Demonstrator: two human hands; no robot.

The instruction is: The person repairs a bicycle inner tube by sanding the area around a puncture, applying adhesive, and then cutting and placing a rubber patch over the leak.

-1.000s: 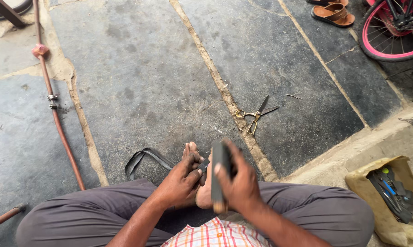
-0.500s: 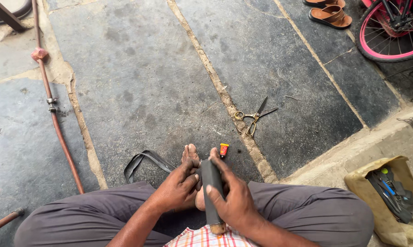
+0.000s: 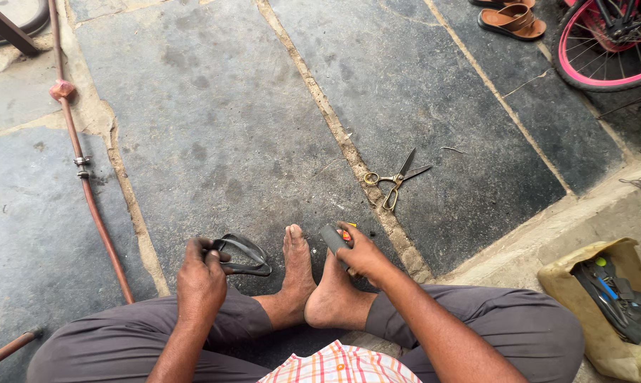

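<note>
I sit cross-legged on a stone floor, bare feet (image 3: 313, 284) in front of me. My left hand (image 3: 201, 276) grips a black rubber strip, looped like a piece of inner tube (image 3: 244, 254), lying on the floor to the left of my feet. My right hand (image 3: 359, 254) holds a dark flat tool (image 3: 332, 237) just above my right foot. A small red and yellow object (image 3: 347, 230) peeks out beside that hand's fingers.
Brass-handled scissors (image 3: 395, 177) lie open on the floor ahead to the right. A tan bag of tools (image 3: 608, 305) sits at my right. A copper pipe (image 3: 86, 184) runs along the left. Sandals (image 3: 512, 20) and a pink-rimmed bicycle wheel (image 3: 608, 50) are at the far right.
My left hand has left the tool and moved left to grasp the rubber strip. My right hand has swung the tool down and forward, away from my body.
</note>
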